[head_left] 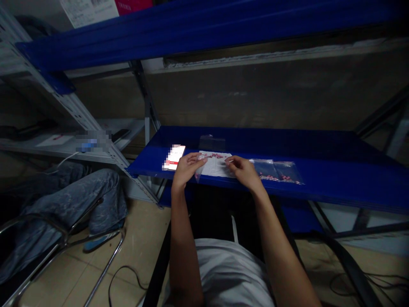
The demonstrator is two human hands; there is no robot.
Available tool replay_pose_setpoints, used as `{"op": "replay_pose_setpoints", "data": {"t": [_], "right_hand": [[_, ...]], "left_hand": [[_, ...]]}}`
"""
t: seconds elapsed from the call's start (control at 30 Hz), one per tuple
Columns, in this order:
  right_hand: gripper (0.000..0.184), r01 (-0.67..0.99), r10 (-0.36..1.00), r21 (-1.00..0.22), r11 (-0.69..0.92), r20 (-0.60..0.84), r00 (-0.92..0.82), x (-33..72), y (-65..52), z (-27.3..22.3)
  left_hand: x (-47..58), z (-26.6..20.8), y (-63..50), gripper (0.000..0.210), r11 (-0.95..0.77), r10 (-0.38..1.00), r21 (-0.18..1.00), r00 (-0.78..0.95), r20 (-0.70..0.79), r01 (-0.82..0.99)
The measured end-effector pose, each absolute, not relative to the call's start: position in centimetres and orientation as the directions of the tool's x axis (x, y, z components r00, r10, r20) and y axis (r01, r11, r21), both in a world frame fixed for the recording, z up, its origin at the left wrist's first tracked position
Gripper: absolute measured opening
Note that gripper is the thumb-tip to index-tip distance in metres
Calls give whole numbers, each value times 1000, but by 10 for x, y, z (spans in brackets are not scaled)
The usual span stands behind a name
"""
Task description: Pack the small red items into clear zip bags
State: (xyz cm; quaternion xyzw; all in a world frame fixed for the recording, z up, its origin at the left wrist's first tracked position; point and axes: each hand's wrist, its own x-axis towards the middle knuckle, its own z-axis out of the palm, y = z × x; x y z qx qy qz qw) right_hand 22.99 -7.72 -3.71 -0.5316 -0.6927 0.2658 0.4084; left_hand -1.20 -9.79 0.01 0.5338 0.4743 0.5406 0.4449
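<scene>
- Caught, apparently, at the picking-over step: small reddish beads (218,155) gathered along the far part of a white paper sheet (217,169), on a blue shelf (332,157).
- Curls the left hand (188,168) over the sheet's left edge, with thumb and fingers bent toward each other beside a loose clear film (198,175); cannot tell whether pinching it.
- Poises the right hand (244,171) at the sheet's right edge, with thumb and forefinger nearly together; cannot tell whether pinching a bead.
- Includes two clear plastic bags, a nearer one (264,167) and a farther one (292,170), just right of the sheet, with beads in both; also a flat clear pouch (212,142) behind it and a lit phone (176,154) to its left.
- Calls next, by the look of it, for a fine fingertip pinch — and a light touch, lest loose beads roll off the sheet.
</scene>
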Motion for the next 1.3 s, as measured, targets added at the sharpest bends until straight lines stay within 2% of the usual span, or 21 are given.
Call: {"op": "replay_pose_setpoints", "data": {"t": [0.27, 0.4, 0.5, 0.7, 1.0, 1.23, 1.3], "right_hand": [[27, 691, 945, -651, 315, 283, -165, 204, -48, -37], [29, 766, 926, -536, 356, 310, -214, 185, -26, -35], [27, 829, 934, -460, 319, 301, -192, 177, -17, -32], [27, 831, 919, -404, 383, 260, -297, 176, -3, -29], [26, 802, 904, -417, 427, 205, -375, 176, 12, -34], [26, 770, 893, -453, 450, 227, -389, 177, 11, -29], [25, 732, 889, -503, 458, 266, -373, 180, 7, -23]], "left_hand": [[-12, -3, -95, 46, -145, 987, 989, -60, 147, 39], [-10, -1, -97, 46, -144, 988, 990, -48, 144, 9], [-10, -1, -97, 44, -144, 988, 990, -56, 144, 9], [-11, -2, -96, 45, -133, 989, 991, -56, 133, 11], [-13, 0, -97, 43, -129, 990, 992, -61, 129, 5], [-13, 1, -98, 42, -134, 989, 991, -62, 133, -7], [-13, 0, -98, 41, -139, 989, 990, -54, 139, -7]]}}
